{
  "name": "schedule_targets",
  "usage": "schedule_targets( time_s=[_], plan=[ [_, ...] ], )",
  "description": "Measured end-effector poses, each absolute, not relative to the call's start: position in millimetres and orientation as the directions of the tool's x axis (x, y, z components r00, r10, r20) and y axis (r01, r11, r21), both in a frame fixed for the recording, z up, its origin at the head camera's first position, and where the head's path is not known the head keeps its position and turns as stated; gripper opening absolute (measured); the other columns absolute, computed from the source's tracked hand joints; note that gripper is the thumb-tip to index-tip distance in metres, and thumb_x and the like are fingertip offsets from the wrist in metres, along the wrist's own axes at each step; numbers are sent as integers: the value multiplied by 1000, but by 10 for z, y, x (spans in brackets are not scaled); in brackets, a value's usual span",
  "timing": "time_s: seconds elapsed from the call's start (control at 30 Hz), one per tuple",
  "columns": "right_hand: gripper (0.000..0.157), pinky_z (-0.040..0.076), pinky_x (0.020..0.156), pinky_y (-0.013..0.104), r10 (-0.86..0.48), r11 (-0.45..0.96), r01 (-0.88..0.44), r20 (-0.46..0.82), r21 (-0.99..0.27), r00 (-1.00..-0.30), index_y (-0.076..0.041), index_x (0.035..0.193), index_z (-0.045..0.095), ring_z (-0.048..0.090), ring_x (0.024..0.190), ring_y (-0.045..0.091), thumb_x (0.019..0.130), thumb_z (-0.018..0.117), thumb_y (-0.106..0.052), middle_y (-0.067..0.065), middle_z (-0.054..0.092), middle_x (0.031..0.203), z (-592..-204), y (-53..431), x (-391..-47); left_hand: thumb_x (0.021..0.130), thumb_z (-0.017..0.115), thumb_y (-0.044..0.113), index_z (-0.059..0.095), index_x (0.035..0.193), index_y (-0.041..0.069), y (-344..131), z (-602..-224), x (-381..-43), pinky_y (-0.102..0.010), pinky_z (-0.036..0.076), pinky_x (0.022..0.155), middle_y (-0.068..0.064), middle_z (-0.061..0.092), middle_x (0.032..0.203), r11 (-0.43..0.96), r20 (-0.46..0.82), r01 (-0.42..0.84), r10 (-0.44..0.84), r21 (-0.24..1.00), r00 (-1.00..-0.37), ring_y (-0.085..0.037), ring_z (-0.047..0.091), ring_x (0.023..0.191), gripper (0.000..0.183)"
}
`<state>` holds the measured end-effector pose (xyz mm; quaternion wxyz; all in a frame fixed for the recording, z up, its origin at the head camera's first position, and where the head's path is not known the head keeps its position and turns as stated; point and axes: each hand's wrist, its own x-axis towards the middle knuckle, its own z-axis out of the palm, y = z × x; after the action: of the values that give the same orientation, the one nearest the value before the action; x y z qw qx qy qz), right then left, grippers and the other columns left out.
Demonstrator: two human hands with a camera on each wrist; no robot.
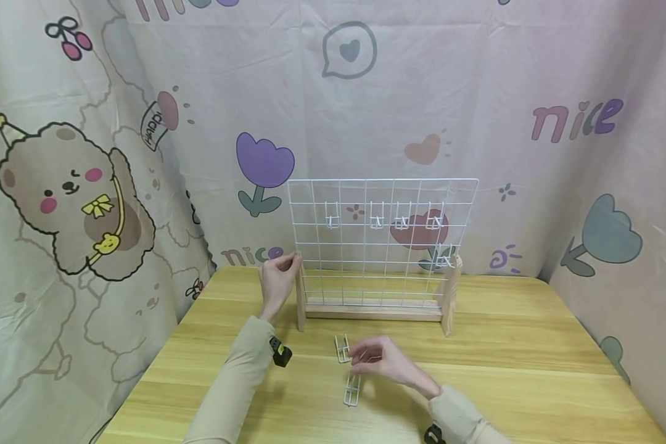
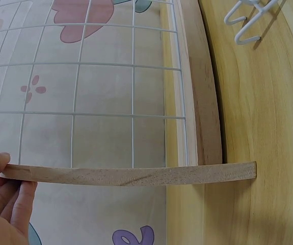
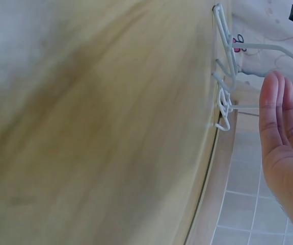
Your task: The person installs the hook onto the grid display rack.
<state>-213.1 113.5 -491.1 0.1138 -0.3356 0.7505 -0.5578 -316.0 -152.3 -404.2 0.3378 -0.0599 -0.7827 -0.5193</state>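
In the head view my left hand (image 1: 277, 283) pinches the upper end of the left wooden post (image 1: 301, 302) of a stand. The left wrist view shows thumb and fingertips on either side of the post's end (image 2: 126, 175). A white wire grid (image 1: 383, 179) stands upright in this frame. My right hand (image 1: 387, 362) hovers over the table, fingers loosely bent and nothing in them. Just beside its fingertips lie two white wire hooks, the farther hook (image 1: 342, 349) and the nearer hook (image 1: 352, 391). In the right wrist view a hook's prong (image 3: 263, 46) points toward the fingers.
Several similar hooks (image 1: 377, 221) hang in a row on the upper grid. One more hook (image 1: 445, 261) hangs lower, by the right wooden post (image 1: 449, 296). The stand is on a wooden table (image 1: 533, 351), with a printed curtain (image 1: 361, 111) behind it.
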Motion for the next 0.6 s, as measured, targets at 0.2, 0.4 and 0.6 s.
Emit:
schedule_targets(
  time_s=[0.2, 0.4, 0.6],
  plan=[
    [36, 59, 80, 20, -640, 154, -375, 197, -914, -742, 11, 114, 65, 66, 81, 0, 86, 75, -9, 30, 70, 99, -4920, 1114, -2125, 88, 77, 12, 76, 106, -3, -1525, -4045, -3165, -31, 63, 74, -21, 77, 100, 451, 599, 454, -254, 768, -760, -35, 77, 88, 23],
    [36, 60, 79, 22, -663, 135, -371, 195, -919, -723, 13, 114, 64, 66, 81, 0, 87, 74, -9, 29, 70, 97, -4923, 1107, -2114, 88, 77, 11, 76, 106, -3, -1528, -4044, -3160, -36, 63, 76, -21, 77, 100, 442, 587, 448, -253, 777, -769, -35, 77, 89, 23],
    [37, 60, 80, 21, -676, 146, -369, 180, -918, -714, 12, 115, 65, 65, 81, -2, 87, 75, -10, 27, 71, 95, -4933, 1097, -2104, 88, 77, 12, 76, 107, -2, -1526, -4046, -3162, -31, 63, 74, -21, 77, 101, 442, 577, 437, -255, 783, -776, -34, 77, 89, 23]
  ],
)
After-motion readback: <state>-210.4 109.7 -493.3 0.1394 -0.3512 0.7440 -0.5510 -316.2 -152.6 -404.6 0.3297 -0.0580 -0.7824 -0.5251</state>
